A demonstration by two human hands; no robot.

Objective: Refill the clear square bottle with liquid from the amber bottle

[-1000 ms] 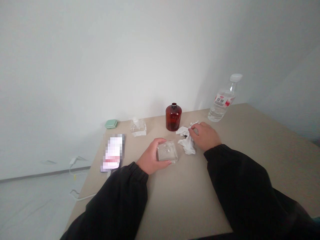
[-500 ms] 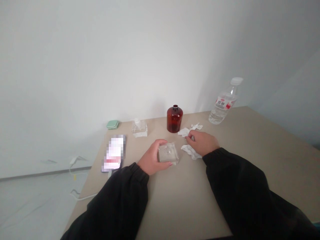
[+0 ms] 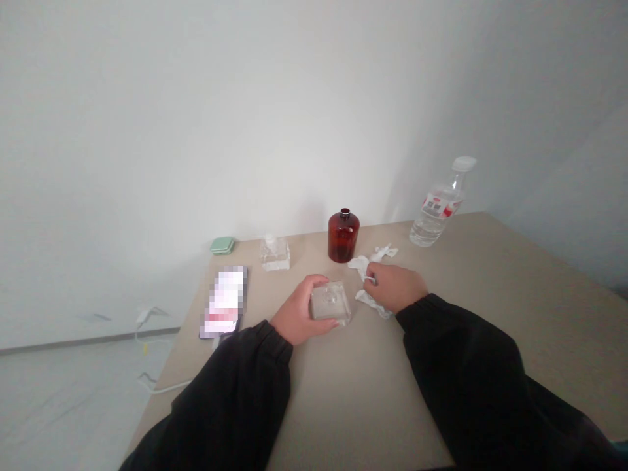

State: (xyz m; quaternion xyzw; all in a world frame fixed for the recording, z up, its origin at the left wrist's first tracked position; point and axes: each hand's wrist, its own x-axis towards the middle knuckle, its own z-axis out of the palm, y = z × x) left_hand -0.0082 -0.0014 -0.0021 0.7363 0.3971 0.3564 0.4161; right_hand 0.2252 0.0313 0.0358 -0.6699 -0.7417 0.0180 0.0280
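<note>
My left hand (image 3: 297, 315) is wrapped round a clear square glass bottle (image 3: 330, 303) that rests on the beige table (image 3: 353, 392). My right hand (image 3: 395, 288) is closed in a pinch on a small object I cannot make out, and it rests on a crumpled white tissue (image 3: 370, 301). A second crumpled tissue (image 3: 377, 254) lies just behind that hand. A dark red glass bottle (image 3: 343, 235) with an open neck stands upright behind both hands.
A clear plastic water bottle (image 3: 440, 204) stands at the back right. A small clear bottle (image 3: 275, 253) and a green case (image 3: 222, 245) sit at the back left. A phone (image 3: 224, 301) lies near the table's left edge, a white cable (image 3: 157, 386) hanging below it.
My right hand drew back toward me from the far tissue and closed into a pinch over the near tissue. My left hand kept hold of the clear bottle.
</note>
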